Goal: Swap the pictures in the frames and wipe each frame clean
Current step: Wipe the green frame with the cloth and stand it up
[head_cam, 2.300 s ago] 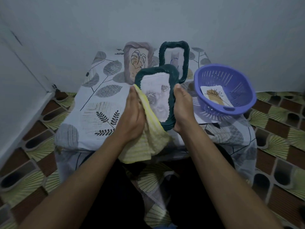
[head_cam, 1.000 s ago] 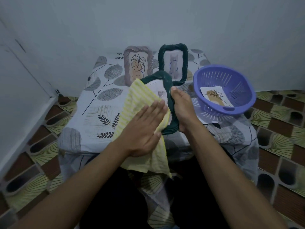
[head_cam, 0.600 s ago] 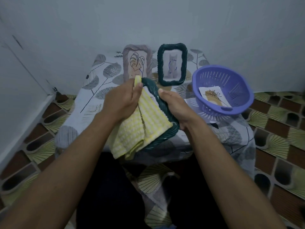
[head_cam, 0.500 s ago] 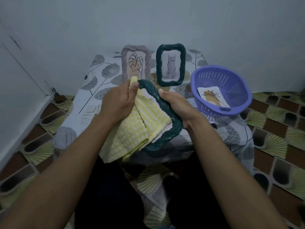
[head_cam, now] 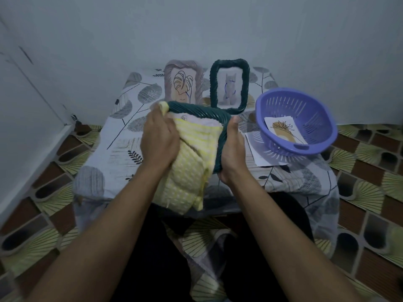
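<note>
Compared with half a second ago, the dark green frame (head_cam: 200,111) has swung up from its flat tilt to face the person more squarely, and the left hand (head_cam: 160,140) has slid from the top corner down onto the frame's left side. The wipe looks to be moving from the rim onto the face and far edge, so this frame's cleaning seems well along.

The left hand's fingers are curled into the yellow cloth (head_cam: 189,171), bunching it and pressing it against the frame. A tip of cloth pokes out at the top corner. The right hand (head_cam: 232,153) grips the frame's right rail, thumb laid up along it. Its fingers wrap behind, out of sight.

The frame is held above the table (head_cam: 109,153), left of the purple basket (head_cam: 327,136) and well apart from it. Its rim is ribbed and glossy, and only a pale strip of its picture shows above the cloth.

Behind and left of the basket stand a second green frame (head_cam: 229,62) and a grey frame (head_cam: 185,63). A loose picture (head_cam: 281,129) lies inside the basket — swapping seems unfinished.
</note>
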Tool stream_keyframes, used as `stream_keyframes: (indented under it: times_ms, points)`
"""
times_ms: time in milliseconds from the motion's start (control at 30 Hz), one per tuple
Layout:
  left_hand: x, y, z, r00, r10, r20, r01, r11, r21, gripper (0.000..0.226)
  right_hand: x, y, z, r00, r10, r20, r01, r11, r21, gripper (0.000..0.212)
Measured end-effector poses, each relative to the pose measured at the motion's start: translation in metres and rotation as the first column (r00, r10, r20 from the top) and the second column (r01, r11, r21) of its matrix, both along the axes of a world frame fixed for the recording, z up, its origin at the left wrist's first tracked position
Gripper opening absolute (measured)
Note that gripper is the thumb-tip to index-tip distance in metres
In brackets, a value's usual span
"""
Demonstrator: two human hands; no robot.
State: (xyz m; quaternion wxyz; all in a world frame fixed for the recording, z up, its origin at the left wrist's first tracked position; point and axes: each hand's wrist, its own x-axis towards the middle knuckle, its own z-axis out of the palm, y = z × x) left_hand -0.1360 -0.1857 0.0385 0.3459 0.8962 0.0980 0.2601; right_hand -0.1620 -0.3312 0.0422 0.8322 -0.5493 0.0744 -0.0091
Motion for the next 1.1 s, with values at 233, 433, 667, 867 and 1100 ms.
stream_keyframes:
  times_ms: [233,433,667,867,1100]
  points:
    - [-0.039,-0.039,-0.015,0.839,-0.519,-0.163,0.532,0.719,0.447,0.073,0.012,-0.008,-0.003,0.998,-0.034,0.044,0.042,0.978,-0.204,0.045]
    - [-0.02,0.007,-0.025,0.927,-0.352,-0.128,0.355,0.717,0.6,0.064,0.004,-0.018,-0.002,1.0,0.021,0.0,-0.021,0.988,-0.156,0.063]
    - [-0.007,-0.014,0.006,0.983,-0.146,-0.108,0.166,0.964,0.208,0.078,-0.003,-0.003,0.011,0.998,-0.034,0.048,0.044,0.972,-0.229,0.069]
    - [-0.04,-0.048,-0.017,0.78,-0.615,-0.116,0.594,0.669,0.447,0.067,0.007,-0.017,-0.005,0.998,0.007,0.061,0.01,0.963,-0.268,0.042]
    - [-0.024,0.004,-0.038,0.906,-0.388,-0.167,0.413,0.727,0.549,0.06,0.006,-0.029,-0.001,0.999,-0.003,-0.051,-0.002,0.996,-0.086,0.045]
